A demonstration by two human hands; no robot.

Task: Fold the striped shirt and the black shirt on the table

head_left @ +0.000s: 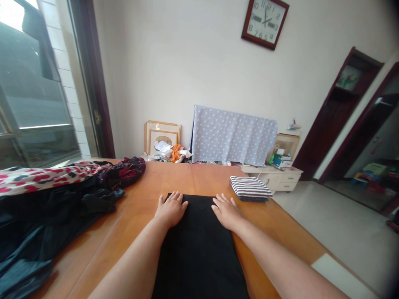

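Note:
A black folded garment point(201, 249) lies flat and lengthwise on the wooden table point(137, 224), its near end running out of view at the bottom. On its far left corner rests my left hand point(172, 209), palm down with the fingers stretched out. My right hand point(227, 211) lies flat on the far right corner, fingers spread. Neither hand grips the cloth. Just beyond my right hand sits a small stack of folded clothes point(251, 187), striped on top with a dark piece below.
To the left is a heap of loose clothes point(77, 203), dark with some red-patterned cloth. A pale flat sheet point(339, 276) lies at the table's right edge. Behind the table stand a polka-dot cover point(230, 135), picture frames point(162, 135) and a low white cabinet point(285, 180).

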